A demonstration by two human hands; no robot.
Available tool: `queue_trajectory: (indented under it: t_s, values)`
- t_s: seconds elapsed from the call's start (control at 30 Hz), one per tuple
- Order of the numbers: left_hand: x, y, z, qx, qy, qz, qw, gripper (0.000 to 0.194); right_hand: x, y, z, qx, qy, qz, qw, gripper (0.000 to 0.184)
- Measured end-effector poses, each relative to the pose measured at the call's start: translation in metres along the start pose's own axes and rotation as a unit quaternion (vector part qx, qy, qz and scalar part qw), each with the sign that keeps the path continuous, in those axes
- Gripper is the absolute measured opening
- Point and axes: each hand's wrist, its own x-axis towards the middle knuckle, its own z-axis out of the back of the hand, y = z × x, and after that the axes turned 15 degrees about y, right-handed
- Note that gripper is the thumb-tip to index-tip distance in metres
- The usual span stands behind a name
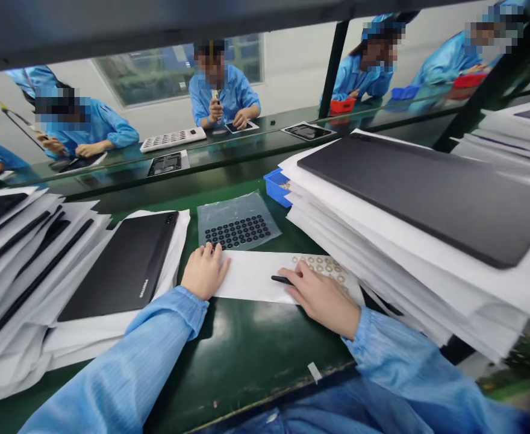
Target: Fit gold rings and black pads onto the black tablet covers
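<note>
My left hand (204, 270) rests with fingers curled on the left end of a white paper strip (252, 276), its fingertips at the edge of a clear sheet of small black rings (238, 224). My right hand (320, 294) lies on the strip's right part and pinches a thin black tool (282, 279). Just beyond its fingers the strip carries several pale round rings (323, 264). A black tablet back cover (124, 265) lies on white paper to the left of my left hand.
Tall stacks of black covers layered with white paper stand at the right (427, 199) and left (16, 241). A small blue tray (277, 185) sits behind the ring sheet. Several people in blue coats work across the green bench (247, 355).
</note>
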Motion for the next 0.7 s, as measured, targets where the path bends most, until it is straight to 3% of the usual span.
queue_trajectory:
  t_s: [0.2,0.4,0.5,0.6,0.7]
  values:
    - [-0.005,0.009,0.006,0.015,0.034,0.059,0.998,0.035,0.003,0.028,0.004,-0.007,0.014,-0.01,1.0,0.03]
    - [-0.002,0.013,0.009,0.0,-0.003,0.05,0.999,0.03,-0.01,0.053,0.002,0.002,0.023,-0.033,0.999,0.034]
    - [0.001,0.009,0.015,-0.01,-0.022,0.009,1.0,0.03,-0.024,0.059,-0.002,-0.002,0.023,-0.074,0.997,0.037]
    - [0.009,0.004,0.02,-0.022,-0.025,-0.072,0.997,0.03,-0.032,0.059,-0.003,-0.005,0.019,-0.132,0.991,0.038]
    - [0.019,-0.001,0.022,-0.042,-0.026,-0.122,0.991,0.027,-0.032,0.058,0.0,-0.006,0.015,-0.14,0.99,0.036]
